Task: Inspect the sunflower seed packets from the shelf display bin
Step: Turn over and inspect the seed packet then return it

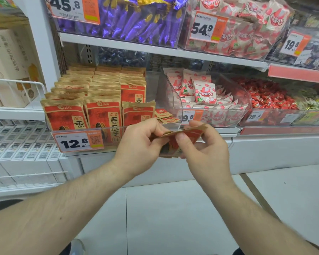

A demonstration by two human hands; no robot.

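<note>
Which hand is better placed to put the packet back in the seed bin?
Left, probably. The left hand is right beside the seed bin; the right hand pinches the packet farther away.

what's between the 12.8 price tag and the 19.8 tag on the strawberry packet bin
In the head view, both hands (left, right) holding a sunflower seed packet sit between the 12.8 tag and the 19.8 tag.

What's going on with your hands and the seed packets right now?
Left hand and right hand both pinching a few seed packets, held in front of the display bin. More packets upright in bin. Nothing blocking.
</note>
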